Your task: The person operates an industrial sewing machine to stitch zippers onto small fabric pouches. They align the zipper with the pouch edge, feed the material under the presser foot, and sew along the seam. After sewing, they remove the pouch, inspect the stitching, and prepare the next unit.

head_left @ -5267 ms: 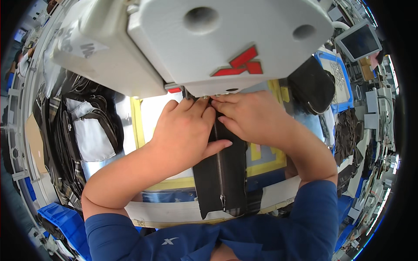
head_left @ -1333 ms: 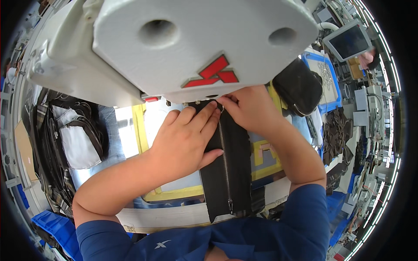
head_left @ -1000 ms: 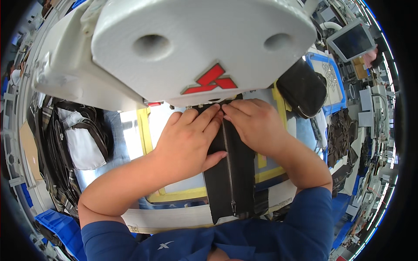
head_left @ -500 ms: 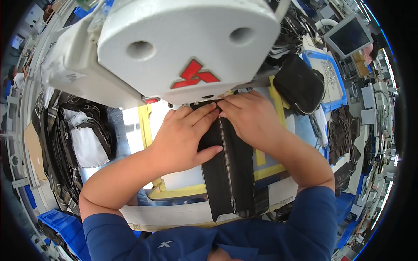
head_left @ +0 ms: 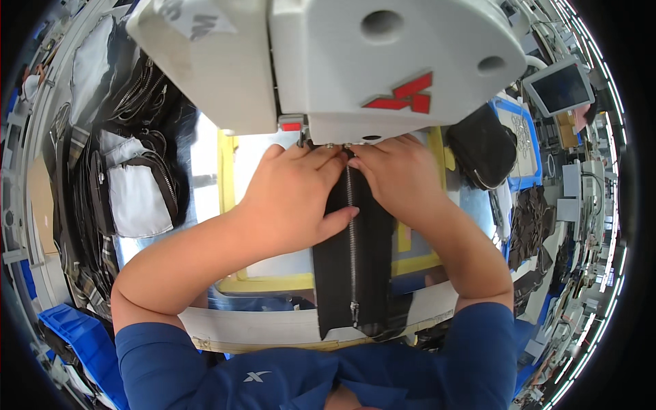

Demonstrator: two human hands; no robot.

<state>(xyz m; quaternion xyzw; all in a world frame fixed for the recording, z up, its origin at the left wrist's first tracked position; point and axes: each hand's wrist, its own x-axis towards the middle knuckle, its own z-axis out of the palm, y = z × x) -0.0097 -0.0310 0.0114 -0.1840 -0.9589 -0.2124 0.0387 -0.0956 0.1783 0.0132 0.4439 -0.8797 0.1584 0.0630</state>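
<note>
A long black fabric piece (head_left: 333,287) with a metal zipper (head_left: 352,253) down its middle runs from under the white sewing machine head (head_left: 328,75) toward my body. Its zipper pull (head_left: 354,313) hangs at the near end. My left hand (head_left: 294,195) lies flat on the fabric left of the zipper, its thumb reaching across to the teeth. On the other side, my right hand (head_left: 402,179) presses flat on the cloth, fingers stretched toward the machine. Both sets of fingertips are close together beneath the machine head, which partly hides them; the needle cannot be made out.
Dark pouches with pale lining (head_left: 140,198) are piled at the left. A black zipped pouch (head_left: 484,150) sits right of the machine, before a blue-rimmed tray (head_left: 536,154) of small metal parts. Yellow tape (head_left: 266,283) frames the work surface. A blue bin (head_left: 85,348) stands lower left.
My view has turned, so the machine head appears farther right and higher. The fabric's near end has slid slightly away from me, with both hands still resting on it.
</note>
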